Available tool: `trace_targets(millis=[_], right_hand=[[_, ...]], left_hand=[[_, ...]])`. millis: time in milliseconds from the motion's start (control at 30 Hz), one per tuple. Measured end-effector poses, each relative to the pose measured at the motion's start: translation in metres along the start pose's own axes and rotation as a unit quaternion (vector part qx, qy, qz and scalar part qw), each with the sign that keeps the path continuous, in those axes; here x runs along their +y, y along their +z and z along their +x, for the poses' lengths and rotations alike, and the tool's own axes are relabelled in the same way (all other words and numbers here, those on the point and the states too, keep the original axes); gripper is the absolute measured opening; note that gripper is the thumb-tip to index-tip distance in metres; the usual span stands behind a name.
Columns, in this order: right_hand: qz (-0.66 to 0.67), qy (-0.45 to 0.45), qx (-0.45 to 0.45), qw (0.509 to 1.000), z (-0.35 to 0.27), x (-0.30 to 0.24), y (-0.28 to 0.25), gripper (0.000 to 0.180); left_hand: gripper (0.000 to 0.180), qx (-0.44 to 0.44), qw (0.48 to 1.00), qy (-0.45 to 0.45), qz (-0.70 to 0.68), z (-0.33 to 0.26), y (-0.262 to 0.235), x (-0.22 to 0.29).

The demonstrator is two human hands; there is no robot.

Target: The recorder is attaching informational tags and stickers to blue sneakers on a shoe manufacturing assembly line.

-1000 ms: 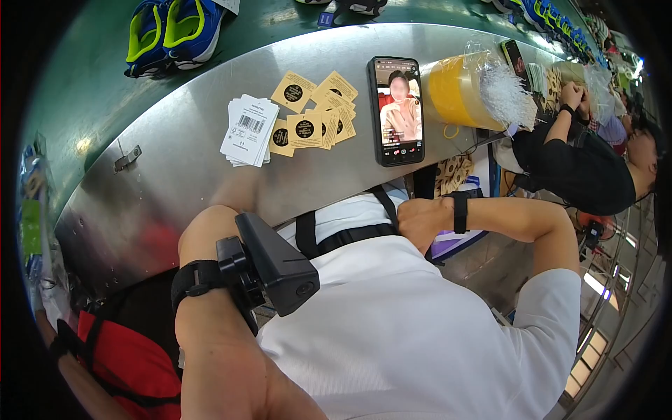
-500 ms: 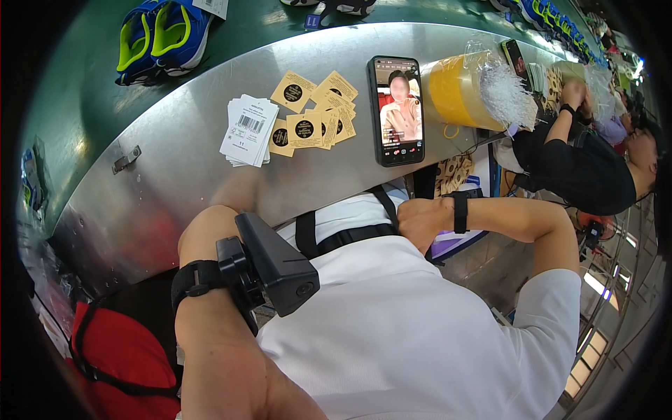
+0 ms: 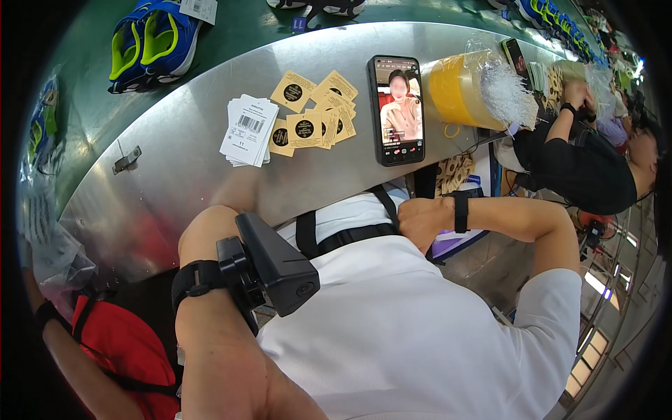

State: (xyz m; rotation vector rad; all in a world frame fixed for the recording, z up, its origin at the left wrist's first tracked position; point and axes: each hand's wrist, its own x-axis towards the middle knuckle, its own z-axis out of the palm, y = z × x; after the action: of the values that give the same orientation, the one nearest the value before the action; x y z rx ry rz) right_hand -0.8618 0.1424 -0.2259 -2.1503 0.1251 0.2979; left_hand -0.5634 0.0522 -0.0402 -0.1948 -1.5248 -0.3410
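My left hand [image 3: 210, 227] is at the near edge of the metal table [image 3: 189, 140], bent at the wrist. Its fingers are hidden. A black strap and a boxy black device [image 3: 276, 262] sit on that wrist. My right hand [image 3: 425, 220] rests closed against my waist, beside a black harness strap [image 3: 386, 203]; anything inside the fist is hidden. Beyond my left hand lie a stack of white barcode tags [image 3: 248, 133] and several tan square cards with black circles [image 3: 304, 131]. A phone [image 3: 397, 112] with a lit video screen lies to their right.
A yellow tub [image 3: 451, 91] holding clear plastic fasteners stands right of the phone. Blue shoes [image 3: 157, 45] sit on the green surface [image 3: 231, 28] beyond. A person [image 3: 581, 168] works at right. Another person's arm [image 3: 77, 357] and a plastic bag [image 3: 52, 245] are at left.
The blue shoes and the dark shoe at the top have shifted left. Another person's arm has come in at lower left, and a blue shoe there has moved up. My hands stay put.
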Motion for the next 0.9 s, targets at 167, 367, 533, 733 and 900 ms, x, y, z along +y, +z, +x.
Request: trace_targets(millis=[167,367,533,733,900], right_hand=[[0.005,0.001,0.003,1.0,0.0,0.0,0.003,0.054],[0.007,-0.003,0.009,1.0,-0.005,0.005,-0.002,0.055],[0.004,0.02,-0.003,1.0,-0.008,0.003,-0.001,0.053],[0.002,0.049,0.014,0.999,-0.003,-0.002,0.003,0.048],[0.068,0.29,0.004,0.955,-0.03,-0.036,-0.025,0.039]], left_hand=[[0.033,0.001,1.0,-0.009,0.008,0.0,0.0,0.008],[0.033,-0.001,1.0,-0.015,-0.002,0.0,0.003,-0.002],[0.034,0.032,0.999,0.027,0.004,-0.001,0.003,-0.009],[0.032,0.091,0.985,0.142,-0.04,0.01,0.027,-0.053],[0.034,0.002,0.999,0.028,0.032,0.009,0.022,-0.039]])
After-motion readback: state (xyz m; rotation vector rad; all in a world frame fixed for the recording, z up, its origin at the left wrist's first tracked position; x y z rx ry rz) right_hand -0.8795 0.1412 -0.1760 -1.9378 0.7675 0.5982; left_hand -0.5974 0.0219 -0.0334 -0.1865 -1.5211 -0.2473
